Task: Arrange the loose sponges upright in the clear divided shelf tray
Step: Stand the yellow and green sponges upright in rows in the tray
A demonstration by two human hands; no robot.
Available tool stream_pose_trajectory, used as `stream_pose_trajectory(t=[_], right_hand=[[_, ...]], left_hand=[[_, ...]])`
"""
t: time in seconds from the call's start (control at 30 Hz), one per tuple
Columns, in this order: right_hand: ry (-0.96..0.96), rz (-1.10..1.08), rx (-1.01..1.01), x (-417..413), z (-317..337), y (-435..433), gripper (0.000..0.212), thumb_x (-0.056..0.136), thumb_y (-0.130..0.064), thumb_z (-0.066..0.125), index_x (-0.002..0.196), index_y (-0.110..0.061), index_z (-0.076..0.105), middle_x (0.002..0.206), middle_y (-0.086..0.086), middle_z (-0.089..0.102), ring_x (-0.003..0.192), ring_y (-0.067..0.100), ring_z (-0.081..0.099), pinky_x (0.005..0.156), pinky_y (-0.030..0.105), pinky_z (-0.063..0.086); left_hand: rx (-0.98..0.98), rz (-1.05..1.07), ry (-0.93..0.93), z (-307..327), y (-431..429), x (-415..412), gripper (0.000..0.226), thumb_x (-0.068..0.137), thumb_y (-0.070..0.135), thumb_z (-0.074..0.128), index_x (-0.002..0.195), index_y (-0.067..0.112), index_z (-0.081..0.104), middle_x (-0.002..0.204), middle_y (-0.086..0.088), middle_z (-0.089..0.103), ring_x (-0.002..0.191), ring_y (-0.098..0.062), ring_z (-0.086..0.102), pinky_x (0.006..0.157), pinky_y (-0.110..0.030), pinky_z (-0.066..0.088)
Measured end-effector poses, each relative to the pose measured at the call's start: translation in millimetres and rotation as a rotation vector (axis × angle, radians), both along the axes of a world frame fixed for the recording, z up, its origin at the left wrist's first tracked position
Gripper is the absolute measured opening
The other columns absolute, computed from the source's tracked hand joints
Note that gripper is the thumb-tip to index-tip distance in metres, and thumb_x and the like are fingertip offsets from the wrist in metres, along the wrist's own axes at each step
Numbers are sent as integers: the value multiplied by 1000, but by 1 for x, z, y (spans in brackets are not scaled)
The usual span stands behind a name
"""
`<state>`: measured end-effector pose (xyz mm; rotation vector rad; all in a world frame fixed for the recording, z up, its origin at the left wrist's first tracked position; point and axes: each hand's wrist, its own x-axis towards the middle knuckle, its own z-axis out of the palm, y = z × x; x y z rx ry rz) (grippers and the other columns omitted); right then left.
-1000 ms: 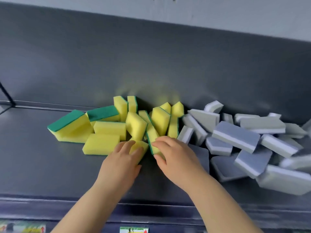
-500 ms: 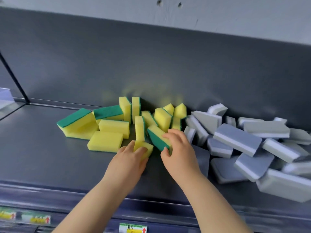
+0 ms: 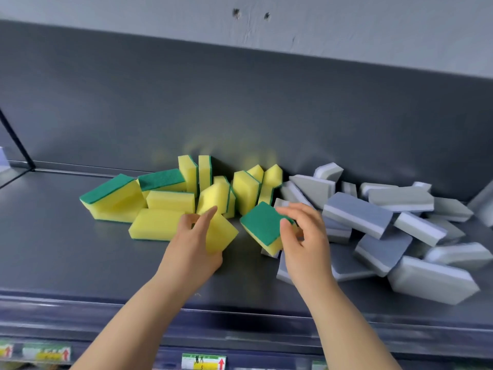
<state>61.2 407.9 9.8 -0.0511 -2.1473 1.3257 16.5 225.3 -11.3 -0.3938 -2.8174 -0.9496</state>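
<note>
Both hands are at work in the lower middle of the frame, each with one sponge lifted off the shelf (image 3: 80, 263). The left hand (image 3: 190, 244) grips a yellow sponge (image 3: 224, 233) by its left edge, fingers curled over it, the broad yellow face turned toward the camera and the block tipped on a diagonal. The right hand (image 3: 306, 241) pinches a green-faced sponge (image 3: 260, 224) by its right end between thumb and fingertips. Its green face is up and its long axis slopes from upper left down to lower right.

The move now in hand looks like turning these two on edge. The row they would join lies just behind and to the upper left of the hands: two standing sponges (image 3: 198, 172) against the back panel (image 3: 240, 102), with more yellow sponges (image 3: 165, 222) leaning or lying flat around them. The left hand is the nearer to that row, so its sponge probably goes in first. The green-faced one needs about a quarter turn to bring its long side down.

The grey sponges (image 3: 357, 212) are heaped loose to the right of the frame, touching one another, just beside the right hand, none clearly upright.

A clear divider (image 3: 17, 140) stands at the far left edge; the rest of the tray I cannot make out. By this look the task is early.
</note>
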Motion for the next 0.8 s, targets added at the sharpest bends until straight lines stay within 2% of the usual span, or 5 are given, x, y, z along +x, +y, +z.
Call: stream_pose_trajectory(t=[0.1,0.27,0.5,0.63,0.8], right_hand=[[-70,99,-144,3,0,-1,29,90,-4,52,86,-31,64,114,-7,48,103,1,49,62,-1,41],[-171,299,-294,3,-4,-1,42,80,-4,65,106,-35,57,130,-17,39,108,-6,52,84,14,47],[-74,193,-35,1,-16,-3,50,76,0,70,111,-33,54,123,-12,49,104,10,59,78,19,52],[-46,132,-59,9,-13,0,28,83,-20,66,99,-39,54,102,-8,58,82,8,62,70,19,52],[-68,163,-175,16,-10,-3,35,83,-21,65,103,-45,50,101,-8,64,80,13,65,71,25,55]], left_hand=[[151,-11,-25,1,-2,1,89,75,16,73,145,36,22,135,-4,33,103,-16,44,82,-19,33],[310,77,-8,5,-5,-1,92,74,20,77,146,32,22,118,5,41,104,-8,40,85,-20,29],[464,106,60,5,2,3,52,88,23,60,134,29,37,102,11,49,104,-18,42,87,-36,41],[480,109,95,13,3,11,42,80,21,71,109,33,44,88,14,48,81,-16,48,64,-22,39],[356,122,200,23,-2,25,48,75,17,75,109,32,45,93,16,52,83,-3,52,67,-10,40]])
